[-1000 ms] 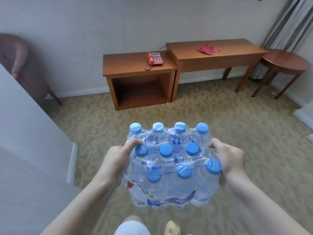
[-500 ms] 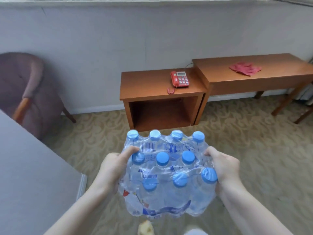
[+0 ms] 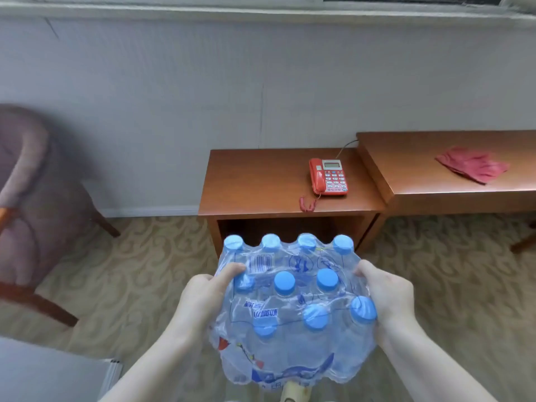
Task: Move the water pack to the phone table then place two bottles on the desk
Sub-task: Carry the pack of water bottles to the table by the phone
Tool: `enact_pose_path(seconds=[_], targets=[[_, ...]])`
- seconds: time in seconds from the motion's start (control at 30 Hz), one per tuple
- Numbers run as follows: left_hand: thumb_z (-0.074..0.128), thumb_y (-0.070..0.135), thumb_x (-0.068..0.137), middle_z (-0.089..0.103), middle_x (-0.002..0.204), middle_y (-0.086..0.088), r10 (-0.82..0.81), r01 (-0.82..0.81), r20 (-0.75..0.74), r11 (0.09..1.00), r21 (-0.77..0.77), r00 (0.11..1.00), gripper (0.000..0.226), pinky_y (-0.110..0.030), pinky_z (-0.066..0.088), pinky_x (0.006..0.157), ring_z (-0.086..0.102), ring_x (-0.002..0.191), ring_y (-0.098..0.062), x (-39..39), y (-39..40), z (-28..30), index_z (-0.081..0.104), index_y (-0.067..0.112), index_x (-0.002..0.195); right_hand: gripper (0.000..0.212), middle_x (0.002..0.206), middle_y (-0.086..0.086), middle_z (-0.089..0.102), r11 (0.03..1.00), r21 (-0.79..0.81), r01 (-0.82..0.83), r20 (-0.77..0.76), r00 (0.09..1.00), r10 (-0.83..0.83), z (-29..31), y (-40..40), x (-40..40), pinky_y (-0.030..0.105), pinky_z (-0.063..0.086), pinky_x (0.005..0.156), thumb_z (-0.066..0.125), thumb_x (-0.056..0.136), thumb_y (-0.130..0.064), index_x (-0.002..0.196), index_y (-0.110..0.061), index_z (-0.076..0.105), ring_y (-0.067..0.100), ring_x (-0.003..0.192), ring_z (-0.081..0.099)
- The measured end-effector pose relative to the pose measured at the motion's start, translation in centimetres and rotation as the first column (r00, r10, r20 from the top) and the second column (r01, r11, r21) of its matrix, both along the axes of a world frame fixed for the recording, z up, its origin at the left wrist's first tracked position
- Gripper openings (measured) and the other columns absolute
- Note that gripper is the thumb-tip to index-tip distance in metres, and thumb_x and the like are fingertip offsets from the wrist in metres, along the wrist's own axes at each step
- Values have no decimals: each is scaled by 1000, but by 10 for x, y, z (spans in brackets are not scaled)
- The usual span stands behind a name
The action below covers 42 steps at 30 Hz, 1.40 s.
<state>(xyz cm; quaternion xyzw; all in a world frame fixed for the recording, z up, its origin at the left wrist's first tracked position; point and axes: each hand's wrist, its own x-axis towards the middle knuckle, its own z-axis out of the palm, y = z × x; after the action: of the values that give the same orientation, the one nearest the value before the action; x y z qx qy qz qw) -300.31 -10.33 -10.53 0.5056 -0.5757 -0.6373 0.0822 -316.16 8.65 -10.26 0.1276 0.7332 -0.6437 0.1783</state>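
Observation:
A shrink-wrapped water pack of several blue-capped bottles hangs in front of me above the carpet. My left hand grips its left side and my right hand grips its right side, thumbs on top of the plastic wrap. Straight ahead against the wall stands the low wooden phone table with a red phone near its right end. The taller wooden desk adjoins it on the right.
A red cloth lies on the desk. A purple armchair with wooden legs stands at the left. A grey-white surface fills the bottom-left corner. Patterned carpet lies between me and the phone table.
The phone table and desk have grown larger and shifted right in view as I came closer. Both hands keep the same hold on the pack.

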Motion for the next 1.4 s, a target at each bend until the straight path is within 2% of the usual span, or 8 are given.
enact_pose_path(seconds=[0.23, 0.37, 0.53, 0.63, 0.83, 1.03, 1.2, 1.4], targets=[[72, 56, 56, 24, 39, 11, 62, -62, 47, 998, 4, 997, 56, -31, 24, 54, 23, 36, -11, -84, -70, -3, 30, 20, 53, 10, 65, 10, 43, 995, 48, -88, -19, 996, 89, 2, -80, -101, 37, 35, 58, 64, 53, -20, 57, -10, 61, 21, 63, 37], [72, 59, 49, 20, 45, 7, 22, -22, 49, 1000, 5, 999, 60, -29, 19, 52, 18, 38, -13, -131, -129, -9, 26, 22, 52, 11, 64, 11, 45, 995, 60, -74, 14, 997, 73, -13, -133, -148, 38, 35, 59, 66, 54, -19, 57, -9, 61, 21, 64, 37], [70, 64, 45, 41, 66, -8, -34, 33, 74, 999, 10, 997, 59, -35, 32, 62, 38, 60, -21, -184, -211, -29, 49, 15, 70, 18, 52, 0, 59, 996, 61, -58, 12, 998, 57, -40, -201, -190, 36, 42, 61, 65, 58, -21, 42, -13, 64, 19, 59, 48], [71, 62, 49, 52, 76, -9, -38, 36, 76, 999, 18, 996, 57, -37, 37, 68, 48, 69, -24, -211, -248, -34, 60, 15, 80, 14, 50, -5, 66, 995, 81, -64, -4, 998, 65, -50, -233, -213, 37, 48, 64, 65, 64, -21, 53, -16, 73, 18, 61, 56], [70, 57, 46, 23, 49, 2, -42, 40, 105, 999, 21, 994, 56, -32, 17, 51, 17, 41, -15, -265, -307, -43, 36, 16, 63, 15, 66, -6, 75, 984, 87, -155, -37, 987, 159, -63, -288, -263, 39, 57, 65, 66, 76, -21, 67, -23, 77, 19, 72, 70], [70, 61, 46, 36, 51, -5, 14, -12, 227, 1000, -7, 974, 55, -35, 29, 58, 35, 53, -20, -316, -345, -67, 40, 15, 51, 22, 68, -15, 74, 943, 157, -294, -53, 951, 305, -84, -335, -333, 36, 57, 67, 61, 85, -22, 72, -27, 77, 16, 80, 69], [69, 61, 44, 38, 43, 3, 18, -15, 291, 1000, -12, 957, 53, -29, 27, 47, 34, 39, -15, -368, -390, -85, 44, 15, 51, 23, 75, -23, 69, 933, 188, -306, -23, 949, 316, -113, -376, -380, 22, 46, 56, 56, 90, -23, 100, -19, 76, 1, 77, 63], [70, 59, 47, 45, 64, -8, 61, -40, 264, 996, -84, 962, 55, -35, 32, 56, 43, 59, -20, -407, -435, -105, 45, 13, 63, 30, 101, -4, 72, 907, 266, -325, -92, 929, 360, -134, -427, -419, 26, 47, 75, 54, 90, -22, 114, -14, 71, 13, 96, 65]])
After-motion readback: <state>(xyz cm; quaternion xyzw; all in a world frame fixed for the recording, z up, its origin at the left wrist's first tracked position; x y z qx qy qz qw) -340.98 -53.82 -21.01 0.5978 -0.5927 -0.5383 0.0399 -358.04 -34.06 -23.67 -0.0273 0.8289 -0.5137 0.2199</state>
